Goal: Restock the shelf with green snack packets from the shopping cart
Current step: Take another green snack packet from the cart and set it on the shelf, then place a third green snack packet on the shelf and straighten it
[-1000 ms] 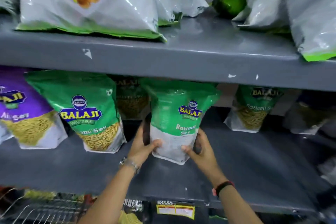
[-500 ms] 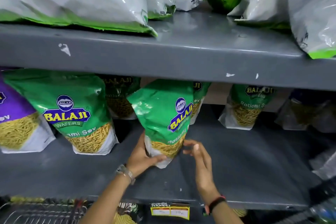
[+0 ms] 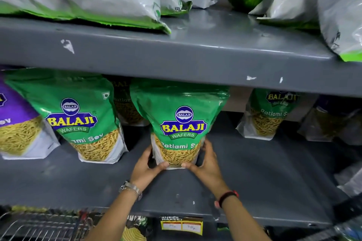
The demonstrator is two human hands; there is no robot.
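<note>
A green Balaji snack packet (image 3: 181,121) stands upright in the middle of the grey lower shelf (image 3: 254,178), its front label facing me. My left hand (image 3: 146,169) grips its lower left corner and my right hand (image 3: 208,166) grips its lower right corner, thumbs under the front bottom edge. Another green packet (image 3: 78,115) stands to its left, and a third green packet (image 3: 272,113) stands further back on the right. The wire shopping cart (image 3: 39,227) shows at the bottom left.
A purple packet (image 3: 13,123) stands at the far left of the lower shelf. The upper shelf (image 3: 195,53) carries large white and green bags. A yellow price tag (image 3: 181,226) is fixed to the lower shelf's front edge. Dim packets sit at the far right.
The held packet has turned from tilted and sideways to upright with its front label facing me. My right hand has closed onto its lower right corner.
</note>
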